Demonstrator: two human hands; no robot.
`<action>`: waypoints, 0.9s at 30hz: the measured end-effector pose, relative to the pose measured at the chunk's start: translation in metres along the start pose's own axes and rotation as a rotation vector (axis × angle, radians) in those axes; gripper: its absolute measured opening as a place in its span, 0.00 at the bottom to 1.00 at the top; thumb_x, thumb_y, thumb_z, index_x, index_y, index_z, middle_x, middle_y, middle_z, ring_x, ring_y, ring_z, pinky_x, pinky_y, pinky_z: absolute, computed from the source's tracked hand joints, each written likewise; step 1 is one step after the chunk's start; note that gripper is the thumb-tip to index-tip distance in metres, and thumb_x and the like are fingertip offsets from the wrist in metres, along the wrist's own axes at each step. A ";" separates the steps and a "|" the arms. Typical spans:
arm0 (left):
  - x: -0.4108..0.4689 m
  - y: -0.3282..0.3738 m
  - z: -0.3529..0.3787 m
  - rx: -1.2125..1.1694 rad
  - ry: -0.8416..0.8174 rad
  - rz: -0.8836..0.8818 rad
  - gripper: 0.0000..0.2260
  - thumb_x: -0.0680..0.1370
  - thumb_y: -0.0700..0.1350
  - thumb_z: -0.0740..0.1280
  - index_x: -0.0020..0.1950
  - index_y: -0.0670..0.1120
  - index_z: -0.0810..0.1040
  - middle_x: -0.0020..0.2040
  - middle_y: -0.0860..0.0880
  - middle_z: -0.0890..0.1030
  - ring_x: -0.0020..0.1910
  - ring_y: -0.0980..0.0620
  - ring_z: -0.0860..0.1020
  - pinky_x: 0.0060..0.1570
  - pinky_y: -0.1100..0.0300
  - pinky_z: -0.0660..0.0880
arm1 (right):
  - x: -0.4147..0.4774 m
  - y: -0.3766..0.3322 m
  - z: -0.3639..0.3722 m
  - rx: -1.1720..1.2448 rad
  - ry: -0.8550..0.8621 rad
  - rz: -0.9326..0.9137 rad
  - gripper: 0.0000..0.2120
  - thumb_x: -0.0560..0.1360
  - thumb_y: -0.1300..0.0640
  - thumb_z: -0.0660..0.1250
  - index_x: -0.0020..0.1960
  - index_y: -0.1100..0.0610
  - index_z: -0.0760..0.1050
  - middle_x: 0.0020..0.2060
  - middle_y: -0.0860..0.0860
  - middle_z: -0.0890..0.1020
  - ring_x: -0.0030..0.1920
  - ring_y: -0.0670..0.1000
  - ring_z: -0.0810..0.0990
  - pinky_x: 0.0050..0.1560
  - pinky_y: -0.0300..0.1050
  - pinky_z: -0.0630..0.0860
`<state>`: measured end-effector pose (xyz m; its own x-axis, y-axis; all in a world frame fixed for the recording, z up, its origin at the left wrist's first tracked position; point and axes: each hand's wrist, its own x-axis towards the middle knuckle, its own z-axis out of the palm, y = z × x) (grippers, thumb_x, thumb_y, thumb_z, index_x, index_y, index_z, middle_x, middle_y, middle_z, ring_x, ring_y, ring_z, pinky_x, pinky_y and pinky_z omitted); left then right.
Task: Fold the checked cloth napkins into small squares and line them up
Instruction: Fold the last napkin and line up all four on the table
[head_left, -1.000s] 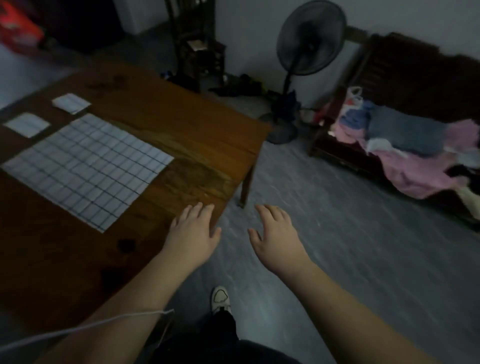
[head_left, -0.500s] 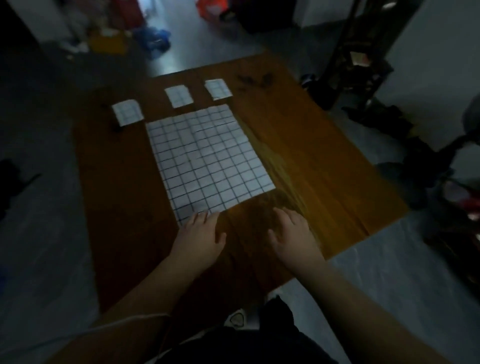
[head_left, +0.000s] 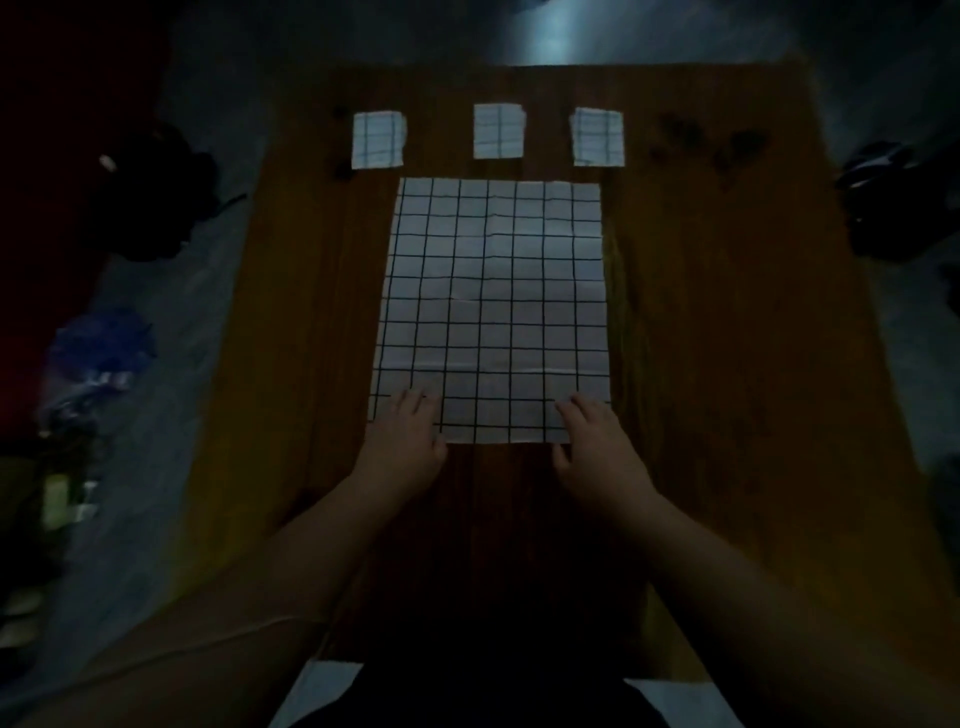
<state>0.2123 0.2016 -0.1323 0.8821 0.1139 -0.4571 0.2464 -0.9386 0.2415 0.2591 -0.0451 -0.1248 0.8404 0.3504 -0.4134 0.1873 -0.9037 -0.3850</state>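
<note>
left hand (head_left: 404, 440), right hand (head_left: 597, 444): flat on unfolded napkin (head_left: 493, 296) near corners | three folded squares (head_left: 497, 131) beyond | table (head_left: 727, 312)

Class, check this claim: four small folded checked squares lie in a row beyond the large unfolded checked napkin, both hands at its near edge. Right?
No: the head view shows three small folded checked squares, not four. The large unfolded checked napkin, left hand and right hand are as stated.

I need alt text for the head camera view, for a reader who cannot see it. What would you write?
A person's left hand and right hand rest on the near corners of an unfolded checked napkin lying flat on a wooden table. Beyond it, three folded napkin squares lie in a row, in dim light.
</note>
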 end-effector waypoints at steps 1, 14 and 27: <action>0.003 0.003 0.003 0.011 0.021 -0.004 0.29 0.84 0.50 0.59 0.82 0.48 0.52 0.82 0.45 0.52 0.81 0.45 0.48 0.78 0.49 0.49 | 0.007 0.004 0.000 -0.030 -0.007 -0.036 0.30 0.82 0.50 0.59 0.81 0.52 0.53 0.80 0.53 0.55 0.80 0.53 0.50 0.77 0.47 0.47; -0.046 -0.017 0.060 0.046 0.039 0.042 0.30 0.84 0.53 0.57 0.83 0.51 0.48 0.83 0.49 0.47 0.81 0.49 0.42 0.74 0.56 0.39 | -0.043 0.047 0.061 -0.153 -0.045 -0.154 0.31 0.83 0.46 0.55 0.81 0.49 0.47 0.81 0.49 0.45 0.80 0.51 0.41 0.80 0.53 0.47; -0.202 -0.065 0.149 0.127 0.010 0.222 0.39 0.77 0.60 0.67 0.82 0.51 0.52 0.83 0.47 0.52 0.81 0.44 0.52 0.76 0.50 0.50 | -0.208 0.043 0.161 -0.264 -0.013 -0.150 0.34 0.81 0.39 0.51 0.81 0.50 0.45 0.80 0.49 0.43 0.80 0.51 0.40 0.79 0.49 0.44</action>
<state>-0.0416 0.1913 -0.1831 0.9130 -0.0965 -0.3965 -0.0053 -0.9744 0.2249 0.0106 -0.1171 -0.1888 0.7873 0.4860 -0.3794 0.4356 -0.8739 -0.2157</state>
